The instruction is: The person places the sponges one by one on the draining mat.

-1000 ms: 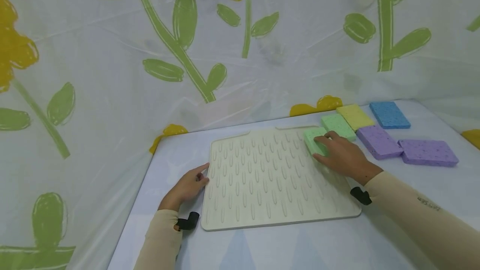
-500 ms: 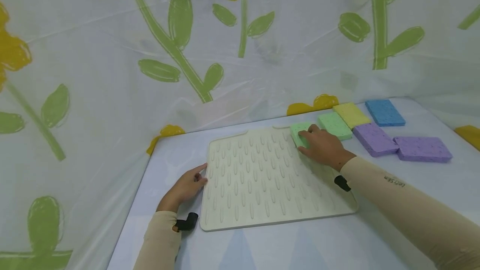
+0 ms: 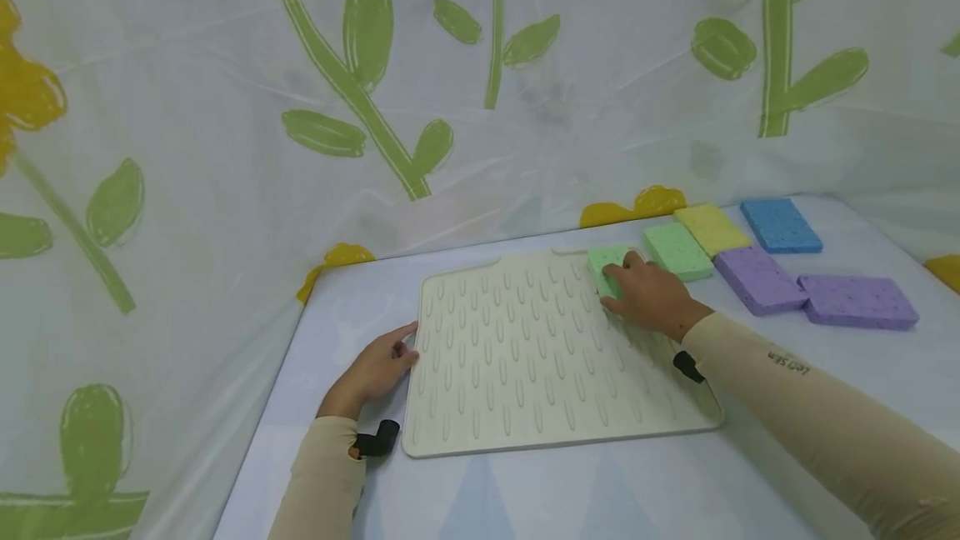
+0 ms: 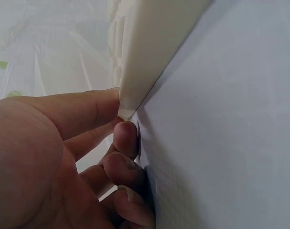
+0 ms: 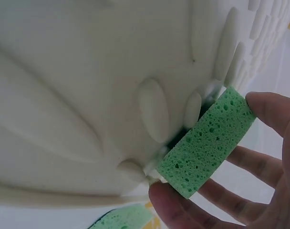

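Note:
A light green sponge lies at the back right of the cream ridged mat. My right hand grips this sponge; in the right wrist view the thumb and fingertips hold opposite ends of the green sponge, its long side against the mat. My left hand rests beside the mat's left edge, the thumb and index finger touching it. In the left wrist view, the left hand has its thumb against the edge of the mat, and the other fingers bend loosely on the white tabletop.
Right of the mat lie a second green sponge, a yellow sponge, a blue sponge and two purple ones, a tilted purple sponge and a sideways purple sponge. A flower-printed curtain hangs behind the table.
My right hand has slid the green sponge left from the mat's right edge, away from the second green sponge, then stopped. My left hand has stayed at the left edge.

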The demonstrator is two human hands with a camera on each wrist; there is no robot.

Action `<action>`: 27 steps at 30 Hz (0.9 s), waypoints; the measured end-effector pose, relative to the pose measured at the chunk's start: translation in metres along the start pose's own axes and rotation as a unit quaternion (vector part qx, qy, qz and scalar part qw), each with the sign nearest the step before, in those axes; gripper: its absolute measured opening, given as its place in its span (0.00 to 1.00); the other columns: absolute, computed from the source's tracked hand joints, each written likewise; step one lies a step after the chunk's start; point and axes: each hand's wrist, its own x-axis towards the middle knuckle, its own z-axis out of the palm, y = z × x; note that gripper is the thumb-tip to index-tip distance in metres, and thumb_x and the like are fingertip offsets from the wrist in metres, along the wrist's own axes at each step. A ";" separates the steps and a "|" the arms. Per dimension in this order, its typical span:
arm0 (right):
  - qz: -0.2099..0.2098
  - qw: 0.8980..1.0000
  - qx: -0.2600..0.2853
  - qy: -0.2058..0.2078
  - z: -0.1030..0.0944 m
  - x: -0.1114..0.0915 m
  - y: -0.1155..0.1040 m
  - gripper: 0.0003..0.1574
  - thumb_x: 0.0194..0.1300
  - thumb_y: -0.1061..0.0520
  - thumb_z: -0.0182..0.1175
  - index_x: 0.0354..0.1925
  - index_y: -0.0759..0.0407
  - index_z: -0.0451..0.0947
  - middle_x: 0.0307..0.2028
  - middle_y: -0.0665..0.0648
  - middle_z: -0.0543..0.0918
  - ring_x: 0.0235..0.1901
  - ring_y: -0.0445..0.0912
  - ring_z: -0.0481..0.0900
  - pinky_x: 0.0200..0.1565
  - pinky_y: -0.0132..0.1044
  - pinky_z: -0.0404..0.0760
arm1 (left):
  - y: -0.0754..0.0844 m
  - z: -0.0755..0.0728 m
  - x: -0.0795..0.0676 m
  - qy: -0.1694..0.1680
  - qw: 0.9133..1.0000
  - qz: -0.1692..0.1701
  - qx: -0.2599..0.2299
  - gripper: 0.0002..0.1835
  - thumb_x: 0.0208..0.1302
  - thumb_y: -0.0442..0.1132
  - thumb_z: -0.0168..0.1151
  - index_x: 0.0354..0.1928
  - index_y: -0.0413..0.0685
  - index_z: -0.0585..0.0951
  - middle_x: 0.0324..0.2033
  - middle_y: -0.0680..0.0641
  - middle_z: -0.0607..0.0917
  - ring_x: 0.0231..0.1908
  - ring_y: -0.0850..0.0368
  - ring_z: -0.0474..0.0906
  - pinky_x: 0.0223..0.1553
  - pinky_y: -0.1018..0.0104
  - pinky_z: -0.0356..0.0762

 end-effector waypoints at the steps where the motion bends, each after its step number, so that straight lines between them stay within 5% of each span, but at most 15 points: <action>1: -0.001 1.000 0.000 0.001 -0.001 0.000 0.000 0.33 0.66 0.47 0.66 0.62 0.64 0.75 0.47 0.70 0.75 0.28 0.54 0.76 0.23 0.41 0.74 | 0.000 0.000 0.000 0.002 1.000 0.001 -0.002 0.31 0.72 0.40 0.58 0.75 0.53 0.65 0.40 0.47 0.78 0.38 0.55 0.72 0.38 0.64 0.69; 9: 0.018 0.999 0.026 -0.037 -0.009 0.001 0.004 0.32 0.72 0.45 0.58 0.65 0.62 0.73 0.55 0.71 0.75 0.42 0.61 0.82 0.37 0.52 0.82 | 0.002 -0.001 -0.004 0.002 1.000 -0.004 0.008 0.31 0.72 0.41 0.58 0.75 0.53 0.65 0.41 0.47 0.78 0.40 0.55 0.72 0.40 0.62 0.68; 15: 0.040 0.999 0.017 -0.020 -0.012 -0.002 0.024 0.32 0.73 0.45 0.55 0.67 0.62 0.72 0.60 0.71 0.74 0.57 0.67 0.74 0.53 0.64 0.75 | 0.003 0.000 -0.003 0.004 1.000 -0.001 0.008 0.31 0.72 0.41 0.58 0.75 0.52 0.65 0.41 0.47 0.78 0.40 0.55 0.72 0.40 0.62 0.69; 27: 0.067 0.998 -0.005 -0.006 -0.014 -0.007 0.060 0.32 0.71 0.50 0.55 0.67 0.65 0.70 0.64 0.77 0.66 0.58 0.77 0.68 0.53 0.70 0.70 | 0.004 0.000 -0.003 0.004 1.000 -0.011 0.009 0.30 0.72 0.41 0.58 0.75 0.53 0.66 0.42 0.47 0.77 0.41 0.54 0.72 0.42 0.60 0.69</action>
